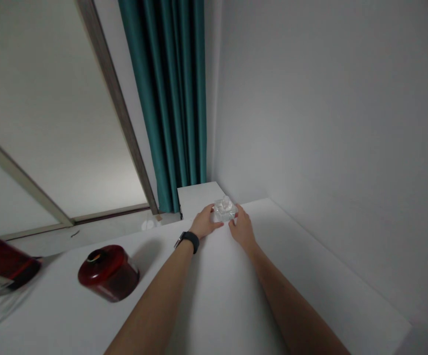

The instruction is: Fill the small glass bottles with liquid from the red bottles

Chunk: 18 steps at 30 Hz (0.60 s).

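So, left hand and right hand are both holding a clear knob-topped container by the far edge of the white table.

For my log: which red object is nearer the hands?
The rounded red container, wholly in frame; the other red object, farther left, is cut off.
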Tool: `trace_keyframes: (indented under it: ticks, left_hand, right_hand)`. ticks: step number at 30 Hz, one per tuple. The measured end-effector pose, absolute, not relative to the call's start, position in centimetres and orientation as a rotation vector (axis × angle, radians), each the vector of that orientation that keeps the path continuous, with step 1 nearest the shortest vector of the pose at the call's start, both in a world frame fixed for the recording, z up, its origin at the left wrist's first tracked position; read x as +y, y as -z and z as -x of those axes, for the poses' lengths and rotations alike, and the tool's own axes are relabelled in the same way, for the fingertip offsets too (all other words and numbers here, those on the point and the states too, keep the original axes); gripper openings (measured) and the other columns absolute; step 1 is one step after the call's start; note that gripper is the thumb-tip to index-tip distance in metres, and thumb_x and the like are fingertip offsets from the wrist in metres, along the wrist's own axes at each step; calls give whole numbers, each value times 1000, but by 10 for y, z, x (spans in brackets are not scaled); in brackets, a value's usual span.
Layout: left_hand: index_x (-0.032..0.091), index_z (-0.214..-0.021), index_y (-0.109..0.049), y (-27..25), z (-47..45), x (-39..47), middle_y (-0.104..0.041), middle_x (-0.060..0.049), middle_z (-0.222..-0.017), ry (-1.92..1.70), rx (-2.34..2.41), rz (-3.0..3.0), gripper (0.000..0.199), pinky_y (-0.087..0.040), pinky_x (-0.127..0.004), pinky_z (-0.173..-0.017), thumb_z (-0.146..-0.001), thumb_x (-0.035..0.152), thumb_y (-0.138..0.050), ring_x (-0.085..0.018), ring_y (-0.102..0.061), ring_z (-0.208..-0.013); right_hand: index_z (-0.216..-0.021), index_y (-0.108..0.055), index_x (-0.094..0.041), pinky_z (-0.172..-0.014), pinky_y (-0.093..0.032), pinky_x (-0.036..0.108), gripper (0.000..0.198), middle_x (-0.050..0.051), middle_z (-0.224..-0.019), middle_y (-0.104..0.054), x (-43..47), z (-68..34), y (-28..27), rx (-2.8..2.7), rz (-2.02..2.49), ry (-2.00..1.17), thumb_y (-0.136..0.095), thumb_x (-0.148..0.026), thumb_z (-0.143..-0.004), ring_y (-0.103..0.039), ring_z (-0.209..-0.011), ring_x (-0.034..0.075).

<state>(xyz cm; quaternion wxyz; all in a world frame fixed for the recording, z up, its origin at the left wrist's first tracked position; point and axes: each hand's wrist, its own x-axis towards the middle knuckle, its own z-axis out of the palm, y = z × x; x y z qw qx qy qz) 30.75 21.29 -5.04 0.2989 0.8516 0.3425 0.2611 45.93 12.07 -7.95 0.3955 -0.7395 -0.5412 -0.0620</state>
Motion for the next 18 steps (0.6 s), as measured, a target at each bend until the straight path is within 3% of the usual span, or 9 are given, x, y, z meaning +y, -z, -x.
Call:
trace_keyframes:
  ticks: [5,12,18]
  left_hand:
    - [11,-140,-42,51,-302,208,-54,-20,-137,-702,930,-2315,80,-40,-42,-110,-73,28,-82,-31,-54,-127]
    - [14,-144,-37,53,-289,197,-50,-19,-140,-664,1015,-2372,81,-36,-47,-113,-76,33,-78,-34,-47,-133]
    - [14,-124,-55,50,-273,179,-55,-17,-128,-600,1035,-2435,51,-40,-44,-108,-81,32,-74,-32,-51,-124]
  right_hand:
    - [-143,-35,-13,-96,-47,46,66,14,-113,-63,122,-460,82,-1361,1853,165,-54,-21,-80,-60,-104,29]
    - [-152,-15,-14,-98,-44,50,84,17,-119,-57,121,-459,83,-1367,1814,202,-58,-28,-82,-54,-111,33]
    - [-154,-8,-11,-102,-40,54,92,20,-126,-50,118,-454,81,-1416,1798,266,-60,-31,-81,-47,-120,36]
